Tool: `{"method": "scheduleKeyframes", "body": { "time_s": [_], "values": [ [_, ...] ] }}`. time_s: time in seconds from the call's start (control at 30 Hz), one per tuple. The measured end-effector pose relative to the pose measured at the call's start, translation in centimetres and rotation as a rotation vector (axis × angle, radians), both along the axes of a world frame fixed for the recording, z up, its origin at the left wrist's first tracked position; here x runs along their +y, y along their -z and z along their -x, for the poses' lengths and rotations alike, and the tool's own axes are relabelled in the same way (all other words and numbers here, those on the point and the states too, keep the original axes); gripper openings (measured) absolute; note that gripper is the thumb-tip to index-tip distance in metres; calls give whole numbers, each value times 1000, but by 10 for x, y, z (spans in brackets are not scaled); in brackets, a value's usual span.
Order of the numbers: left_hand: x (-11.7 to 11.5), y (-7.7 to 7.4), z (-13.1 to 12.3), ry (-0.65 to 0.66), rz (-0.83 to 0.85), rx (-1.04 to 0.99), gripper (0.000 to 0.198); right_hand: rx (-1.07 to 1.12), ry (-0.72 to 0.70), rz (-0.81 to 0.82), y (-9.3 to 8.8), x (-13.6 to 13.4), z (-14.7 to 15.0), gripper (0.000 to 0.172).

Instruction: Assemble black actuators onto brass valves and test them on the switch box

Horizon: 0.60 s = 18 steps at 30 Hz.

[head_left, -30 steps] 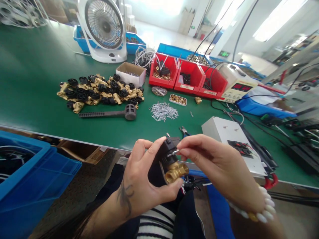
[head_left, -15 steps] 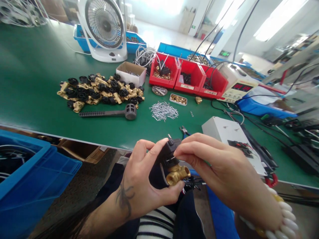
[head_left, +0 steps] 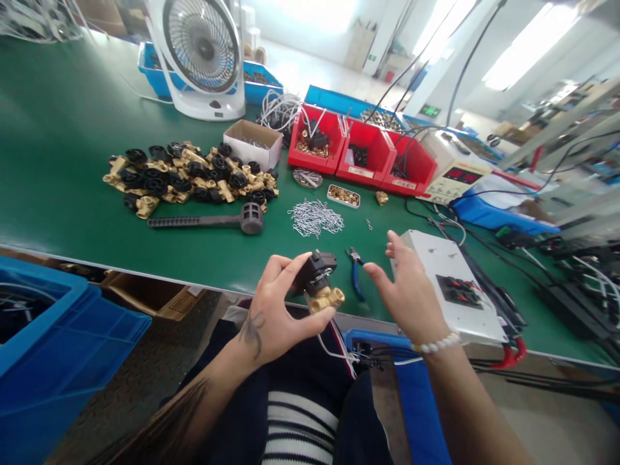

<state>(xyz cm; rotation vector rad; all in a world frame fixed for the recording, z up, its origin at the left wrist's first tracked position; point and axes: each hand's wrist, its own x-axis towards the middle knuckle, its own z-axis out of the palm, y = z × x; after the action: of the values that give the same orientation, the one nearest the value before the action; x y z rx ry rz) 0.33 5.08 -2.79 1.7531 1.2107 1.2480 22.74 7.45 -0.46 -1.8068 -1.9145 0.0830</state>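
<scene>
Landmark: silver clip pile (head_left: 317,218) on the bench (head_left: 271,245). Nearer than it, brass-and-black valve (head_left: 320,278), left hand (head_left: 276,316) fingers grasping it. Right hand (head_left: 411,290) right of pile, fingers spread, released. Beyond pile: small tray (head_left: 345,203) of brass bits (head_left: 343,196); round dish (head_left: 307,187), metal pins (head_left: 307,178); farther, red bin (head_left: 310,163), brass pieces (head_left: 310,148) inside.

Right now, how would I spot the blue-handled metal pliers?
Find the green tabletop. By its near edge, left of the flat light-grey box, lie the pliers, beside the right hand. Blue handles set them apart from the silver wire clips beyond.
</scene>
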Motion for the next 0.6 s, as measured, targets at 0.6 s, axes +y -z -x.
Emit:
{"method": "scheduleKeyframes", "body": {
  "time_s": [0.6],
  "values": [
    [13,33,-6,97,94,-93,68,828,-129,350,-26,-1,-13,46]
  ]
}}
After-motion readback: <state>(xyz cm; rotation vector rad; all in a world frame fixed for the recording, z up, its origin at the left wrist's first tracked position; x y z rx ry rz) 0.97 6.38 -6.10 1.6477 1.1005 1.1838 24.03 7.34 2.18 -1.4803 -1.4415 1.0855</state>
